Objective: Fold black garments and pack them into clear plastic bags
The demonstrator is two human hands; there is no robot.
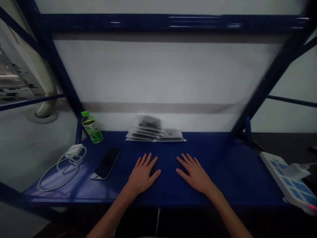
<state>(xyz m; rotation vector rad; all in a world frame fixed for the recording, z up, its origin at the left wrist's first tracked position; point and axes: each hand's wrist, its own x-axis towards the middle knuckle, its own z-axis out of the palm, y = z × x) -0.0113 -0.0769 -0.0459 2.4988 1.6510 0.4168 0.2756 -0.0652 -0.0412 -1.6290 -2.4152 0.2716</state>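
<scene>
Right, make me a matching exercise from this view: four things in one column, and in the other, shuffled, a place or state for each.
Things
1. Green-capped drink bottle
2. Smartphone
3. Power strip
4. Translucent plastic bags

Places and states
A. Piled at the back, before the white wall
B. Red light glowing at its near end
C. At the back left corner of the blue table
D. Lying flat, nearest the left hand on its left side

Pairs: 1-C, 2-D, 3-B, 4-A

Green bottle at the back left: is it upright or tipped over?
Upright: the bottle stands base down, with its green cap at the top.
</scene>
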